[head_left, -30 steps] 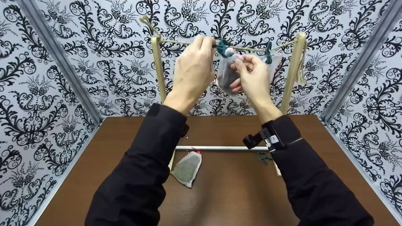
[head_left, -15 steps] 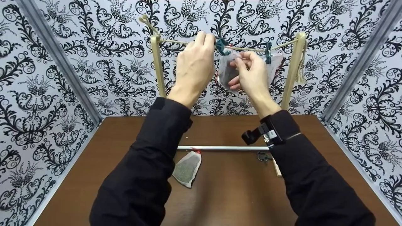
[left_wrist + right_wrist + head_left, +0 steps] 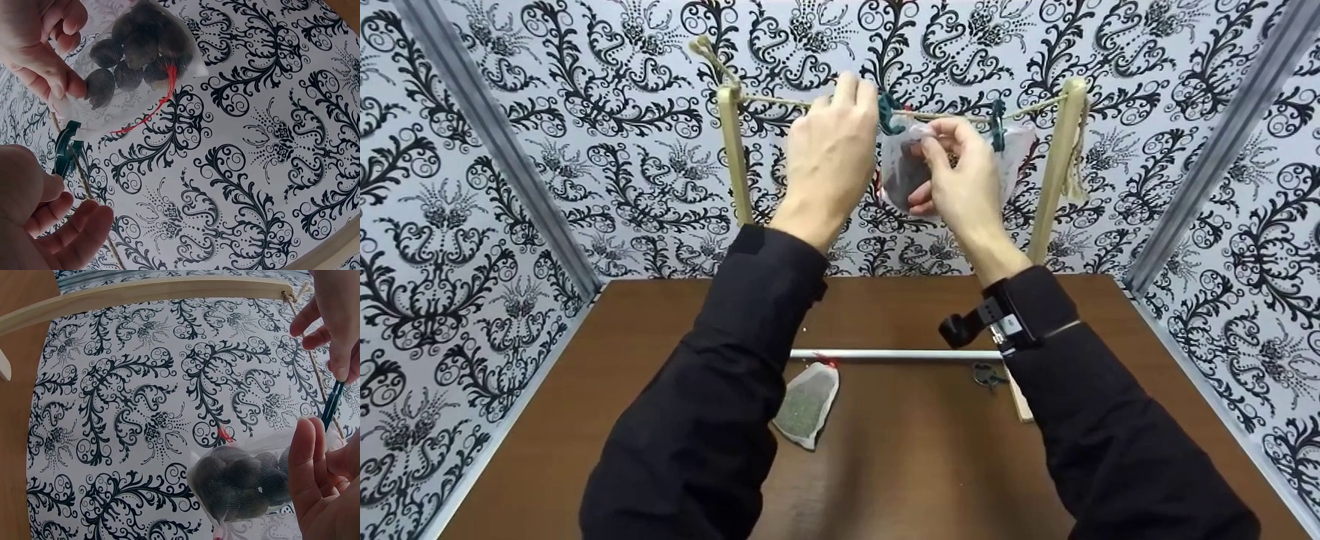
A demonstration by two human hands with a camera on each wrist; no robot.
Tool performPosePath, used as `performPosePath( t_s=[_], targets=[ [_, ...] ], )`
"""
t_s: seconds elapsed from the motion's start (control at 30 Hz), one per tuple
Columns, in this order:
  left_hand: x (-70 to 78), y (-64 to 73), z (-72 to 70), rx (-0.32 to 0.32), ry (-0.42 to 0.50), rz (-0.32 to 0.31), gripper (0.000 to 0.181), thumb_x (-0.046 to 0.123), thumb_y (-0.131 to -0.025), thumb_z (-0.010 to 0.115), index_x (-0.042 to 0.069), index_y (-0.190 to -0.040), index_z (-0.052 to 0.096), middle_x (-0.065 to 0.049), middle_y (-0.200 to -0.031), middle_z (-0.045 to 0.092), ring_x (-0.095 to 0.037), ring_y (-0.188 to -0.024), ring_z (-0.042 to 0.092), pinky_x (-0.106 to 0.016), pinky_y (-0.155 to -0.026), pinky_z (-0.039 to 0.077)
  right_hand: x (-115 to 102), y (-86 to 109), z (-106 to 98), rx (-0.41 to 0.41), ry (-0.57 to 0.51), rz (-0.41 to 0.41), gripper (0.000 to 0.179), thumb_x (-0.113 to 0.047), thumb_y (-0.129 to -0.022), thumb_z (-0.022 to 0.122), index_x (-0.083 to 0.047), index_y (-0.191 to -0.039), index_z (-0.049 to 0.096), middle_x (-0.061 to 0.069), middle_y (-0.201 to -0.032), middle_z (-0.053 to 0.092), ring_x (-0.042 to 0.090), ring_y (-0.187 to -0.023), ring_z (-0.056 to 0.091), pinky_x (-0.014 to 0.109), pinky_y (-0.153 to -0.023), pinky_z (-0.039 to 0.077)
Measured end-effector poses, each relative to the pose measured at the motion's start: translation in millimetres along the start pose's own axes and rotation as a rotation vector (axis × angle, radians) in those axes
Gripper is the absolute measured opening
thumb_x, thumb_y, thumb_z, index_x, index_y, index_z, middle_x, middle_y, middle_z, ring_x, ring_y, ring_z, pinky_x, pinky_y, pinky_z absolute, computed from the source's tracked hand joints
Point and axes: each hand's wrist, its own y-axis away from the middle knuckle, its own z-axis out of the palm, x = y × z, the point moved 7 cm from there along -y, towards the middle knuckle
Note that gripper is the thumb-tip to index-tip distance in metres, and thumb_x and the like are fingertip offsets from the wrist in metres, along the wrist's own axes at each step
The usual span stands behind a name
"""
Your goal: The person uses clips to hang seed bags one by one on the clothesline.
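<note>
My left hand [image 3: 834, 150] is up at the rope [image 3: 83, 177], pinching a green plastic clip [image 3: 66, 147] between thumb and fingers. In the left wrist view the clip sits across the rope, right at the gathered top of a white mesh bag [image 3: 135, 50]. Dark round pieces fill the bag, and a red string trails along its side. Thumb and fingertips of my right hand [image 3: 967, 180] pinch the bag's top just below the rope, while its other fingers are loosely bent. Part of the bag is hidden behind that hand in the head view.
Two wooden posts [image 3: 733, 150] hold the rope. Further right, a second green clip [image 3: 998, 126] hangs on it with another mesh bag [image 3: 1020, 154]. On the brown table [image 3: 915, 450] lie a bag with greenish filling [image 3: 808, 405], a dark clip [image 3: 986, 373] and a white rod [image 3: 900, 354].
My left hand has shifted slightly up and right, and the clip has turned so it appears narrower at the rope. My right hand stays nearly in place, still pinching the bag.
</note>
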Motion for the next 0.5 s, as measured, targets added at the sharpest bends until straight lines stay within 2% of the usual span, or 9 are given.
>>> performPosePath(
  t_s=[0.23,0.37,0.5],
  targets=[
    [7.9,-1.2,4.0,-0.026,-0.004,0.076,0.028,0.003,-0.103,0.047,0.002,-0.128,0.059,-0.01,-0.123,0.06,-0.022,-0.089,0.065,-0.031,-0.074,0.058,-1,0.6,-2,0.012,0.022,-0.047,0.017,-0.016,-0.105,0.055,-0.011,-0.121,0.06,0.01,-0.116,0.066,0.016,-0.049,0.061,0.033,-0.047,0.056],
    [9.0,-1.2,7.5,-0.05,-0.029,0.084,0.028,0.001,-0.101,0.047,0.002,-0.127,0.059,-0.01,-0.123,0.06,-0.022,-0.088,0.065,-0.031,-0.072,0.058,1,0.3,-2,0.01,0.029,-0.06,0.018,-0.014,-0.105,0.054,-0.011,-0.121,0.06,0.01,-0.116,0.065,0.016,-0.049,0.061,0.033,-0.047,0.056],
    [9.8,-1.8,13.0,-0.116,-0.05,0.074,0.034,0.0,-0.095,0.053,0.002,-0.129,0.055,-0.011,-0.128,0.057,-0.023,-0.087,0.064,-0.031,-0.07,0.057,4,-0.4,-3,0.006,0.026,-0.054,0.018,-0.014,-0.105,0.053,-0.012,-0.121,0.06,0.01,-0.116,0.064,0.015,-0.049,0.06,0.032,-0.047,0.056]
  ],
)
